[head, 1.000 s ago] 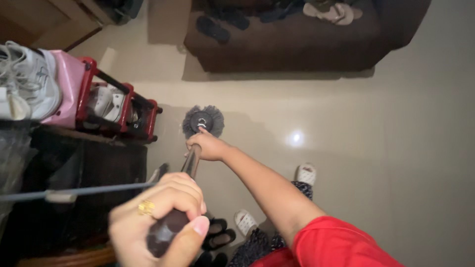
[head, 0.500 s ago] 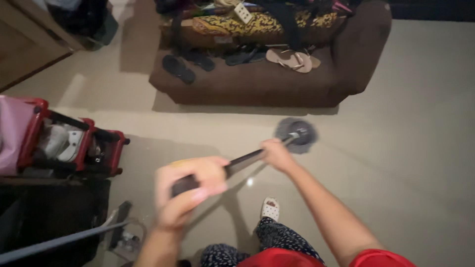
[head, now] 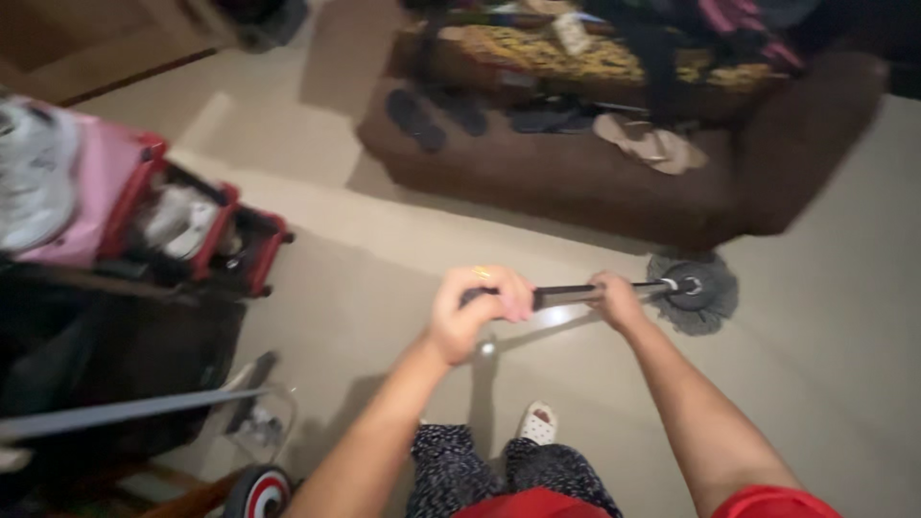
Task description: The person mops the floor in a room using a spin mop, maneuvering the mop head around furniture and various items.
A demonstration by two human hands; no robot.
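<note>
A mop with a dark handle (head: pixel 566 294) and a round grey stringy head (head: pixel 693 292) rests on the pale tiled floor (head: pixel 384 278), the head lying close to the front of a brown sofa (head: pixel 614 182). My left hand (head: pixel 477 305), a gold ring on one finger, grips the upper end of the handle. My right hand (head: pixel 614 297) grips the handle lower down, nearer the mop head. Both arms stretch forward from a red sleeve. One foot in a white sandal (head: pixel 538 424) shows below.
Sandals (head: pixel 652 144) and slippers lie on the sofa seat, with clothes piled behind. A red shoe rack (head: pixel 225 245) with shoes stands at left next to a pink item (head: pixel 91 192). Dark furniture (head: pixel 106 355) and a grey pole (head: pixel 125 412) fill the lower left.
The mop head has swept from the left by the shoe rack across the floor to the right, ending at the sofa front. Both hands kept their grip; the view turned with them.
</note>
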